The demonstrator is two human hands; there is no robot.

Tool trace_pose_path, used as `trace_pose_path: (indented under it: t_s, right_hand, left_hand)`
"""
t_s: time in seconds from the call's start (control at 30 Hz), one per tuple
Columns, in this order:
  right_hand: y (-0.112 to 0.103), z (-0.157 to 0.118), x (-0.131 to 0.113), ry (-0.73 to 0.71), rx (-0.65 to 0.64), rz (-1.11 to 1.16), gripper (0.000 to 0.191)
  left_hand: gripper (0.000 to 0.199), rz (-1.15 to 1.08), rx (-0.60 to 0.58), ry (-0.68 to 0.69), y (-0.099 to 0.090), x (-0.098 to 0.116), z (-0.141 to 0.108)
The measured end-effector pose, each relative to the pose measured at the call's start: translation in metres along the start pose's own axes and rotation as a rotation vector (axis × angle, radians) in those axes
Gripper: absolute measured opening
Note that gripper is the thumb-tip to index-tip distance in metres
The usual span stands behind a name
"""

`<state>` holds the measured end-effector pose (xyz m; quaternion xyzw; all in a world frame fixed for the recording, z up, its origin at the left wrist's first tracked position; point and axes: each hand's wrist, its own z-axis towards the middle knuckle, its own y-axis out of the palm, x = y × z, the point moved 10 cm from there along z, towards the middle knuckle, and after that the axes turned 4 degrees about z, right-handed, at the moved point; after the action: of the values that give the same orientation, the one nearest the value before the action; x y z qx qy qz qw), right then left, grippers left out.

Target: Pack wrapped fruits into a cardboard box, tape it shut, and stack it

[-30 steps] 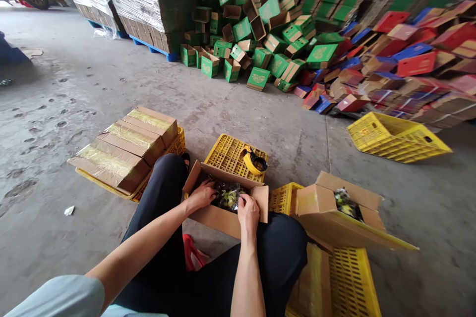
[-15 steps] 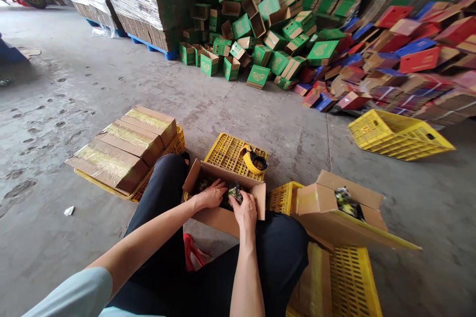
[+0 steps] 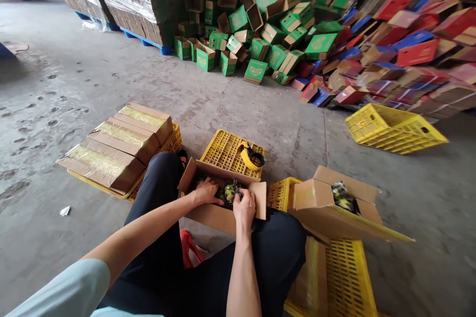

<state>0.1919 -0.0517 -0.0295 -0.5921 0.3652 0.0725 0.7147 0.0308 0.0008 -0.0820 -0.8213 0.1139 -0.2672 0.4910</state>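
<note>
An open cardboard box point(image 3: 210, 215) rests at my knees and holds greenish-yellow fruit in clear and dark plastic wrapping. My right hand point(image 3: 244, 206) is closed at the right edge of a wrapped fruit point(image 3: 229, 191) near the middle of the box. Inside the box on the left, my left hand point(image 3: 207, 192) lies with its fingers stretched over the contents; its fingertips are partly hidden. Just beyond the box, a yellow tape dispenser point(image 3: 248, 158) sits on an upturned yellow crate point(image 3: 219, 146).
Taped cartons point(image 3: 122, 143) lie on a yellow crate at left. At right stands another open box point(image 3: 314, 195) with wrapped fruit, beside a yellow crate point(image 3: 351, 277). A tilted yellow crate point(image 3: 394, 131) lies farther off. Green boxes point(image 3: 256, 70) and red and blue ones point(image 3: 416, 54) are heaped behind.
The wrapped fruit between my hands shows more fully now. My left hand has shifted slightly, and the whole view has moved a little with my head.
</note>
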Motion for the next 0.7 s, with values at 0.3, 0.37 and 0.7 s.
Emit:
trace_pose_path:
  t_s: [0.3, 0.37, 0.7]
  right_hand:
    - [0.005, 0.014, 0.01, 0.025, -0.02, 0.154, 0.032]
    - [0.003, 0.015, 0.012, 0.029, -0.018, 0.158, 0.032]
    - [0.014, 0.002, -0.013, -0.171, -0.036, 0.064, 0.026]
  left_hand:
    - [0.063, 0.003, -0.049, -0.057, 0.008, 0.022, 0.015]
    - [0.054, 0.017, -0.03, -0.032, 0.003, 0.013, 0.011]
    - [0.057, 0.007, -0.041, -0.148, 0.006, -0.031, -0.008]
